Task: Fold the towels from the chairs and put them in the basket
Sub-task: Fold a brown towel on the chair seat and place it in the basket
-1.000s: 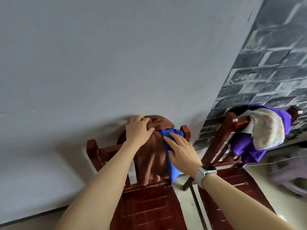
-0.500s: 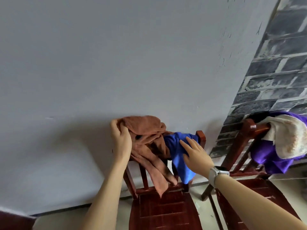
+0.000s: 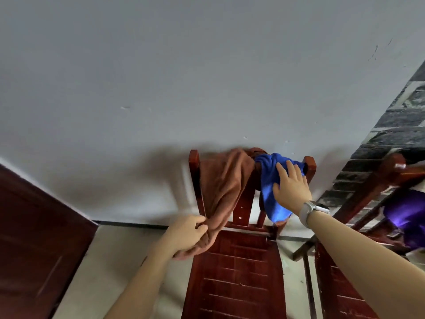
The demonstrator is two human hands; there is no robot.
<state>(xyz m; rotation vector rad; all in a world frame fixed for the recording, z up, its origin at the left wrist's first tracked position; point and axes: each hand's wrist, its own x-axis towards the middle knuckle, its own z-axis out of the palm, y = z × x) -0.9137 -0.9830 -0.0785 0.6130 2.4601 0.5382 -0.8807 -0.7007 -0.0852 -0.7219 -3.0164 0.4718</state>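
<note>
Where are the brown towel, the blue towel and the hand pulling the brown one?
brown towel point(image 3: 222, 183): head view, middle of its hanging drape.
blue towel point(image 3: 268, 180): head view, bare cloth left of the fingers.
left hand point(image 3: 187, 233): head view, back of the hand.

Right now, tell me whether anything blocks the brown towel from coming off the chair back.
The brown towel, gripped low by the left hand, still hangs over the chair's top rail. The blue towel bunches against it there, under the right hand. The basket is out of view.

Purple cloth on the second chair, cut by the right edge, perhaps a towel.
</note>
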